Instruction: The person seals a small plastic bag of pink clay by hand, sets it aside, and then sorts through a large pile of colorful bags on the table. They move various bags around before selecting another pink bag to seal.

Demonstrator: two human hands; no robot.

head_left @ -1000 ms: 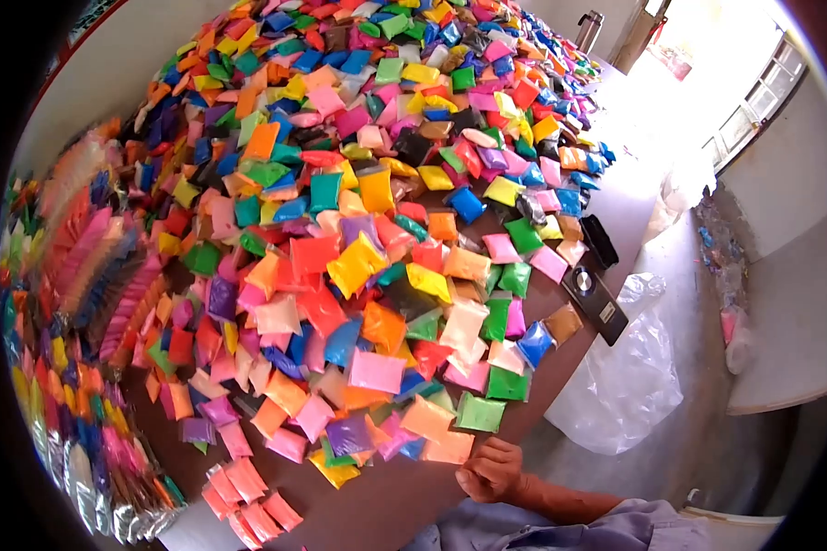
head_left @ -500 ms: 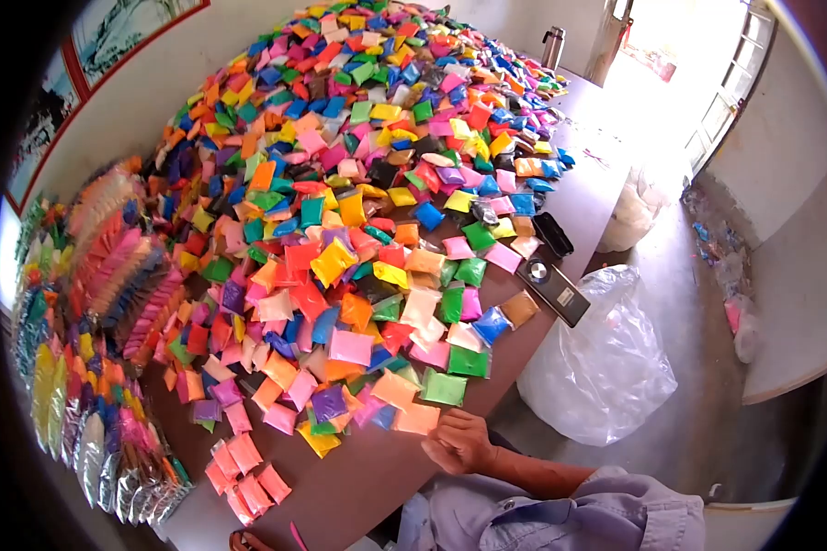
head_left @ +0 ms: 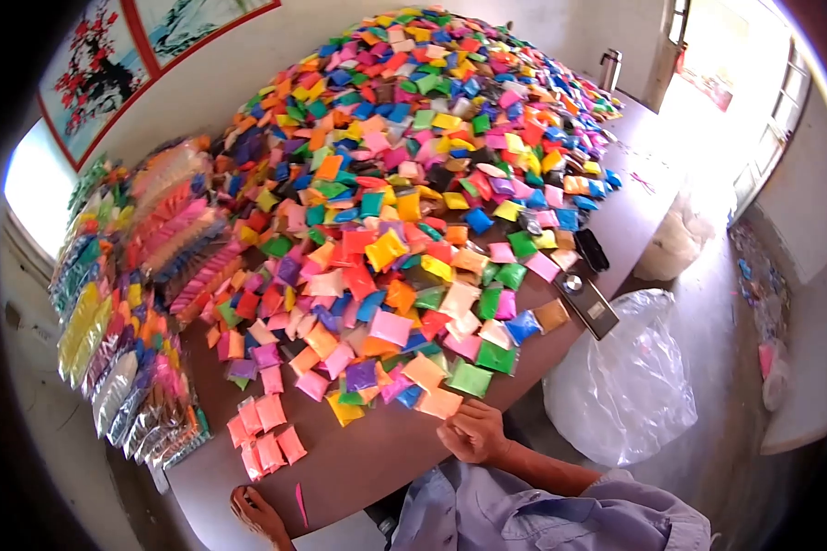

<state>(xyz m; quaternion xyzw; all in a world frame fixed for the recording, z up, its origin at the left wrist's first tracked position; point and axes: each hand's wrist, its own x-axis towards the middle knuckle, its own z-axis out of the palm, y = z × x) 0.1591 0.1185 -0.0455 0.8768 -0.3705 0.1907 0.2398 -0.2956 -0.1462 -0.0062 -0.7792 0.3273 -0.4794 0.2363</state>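
Observation:
My right hand (head_left: 473, 432) rests at the table's near edge, its fingers curled in loosely with nothing visible in them. Just beyond its knuckles lies a peach packet (head_left: 438, 404), and a green packet (head_left: 470, 377) sits a little farther off. At the near left corner of the table, my left hand (head_left: 260, 516) rests with bent fingers slightly apart, no object seen in it. Beside it is a slim pink tool (head_left: 300, 505), perhaps a knife or pen. Several salmon-pink packets (head_left: 268, 411) lie in two small groups beyond the left hand.
A large heap of coloured packets (head_left: 404, 174) covers most of the table (head_left: 358, 464). Long bagged bundles (head_left: 110, 395) hang over the left side. A dark device with a round dial (head_left: 590, 308), an open black case (head_left: 591, 250) and a flask (head_left: 609, 70) are along the right. A clear plastic bag (head_left: 620, 386) stands on the floor.
The head view has tilted and shifted, so the table appears lower and farther right. My left hand, only just showing at the bottom edge before, is now largely visible. My right hand stays by the peach packet.

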